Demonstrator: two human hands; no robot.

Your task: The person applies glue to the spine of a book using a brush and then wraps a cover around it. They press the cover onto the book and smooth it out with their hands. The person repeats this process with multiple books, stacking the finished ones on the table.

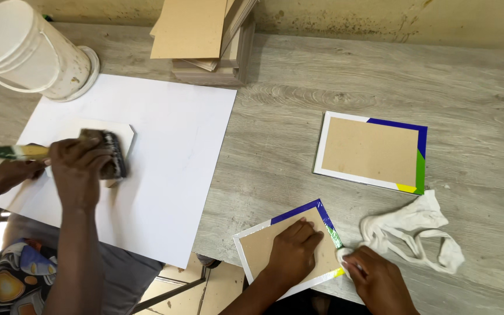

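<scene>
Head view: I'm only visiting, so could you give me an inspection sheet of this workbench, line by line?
Surface: grey wood-grain table, with a large white sheet on its left part.
Job's things: near board, brown with a coloured border; a second bordered board lies further back.
Clutter: white rag, white bucket, stack of brown boards.
Grippers: left hand flat on the near board; right hand pinches a small white wad at its edge.
Cables: nothing seen.
Surroundings: co-worker's hand working a brush over a white panel; stained wall.
</scene>
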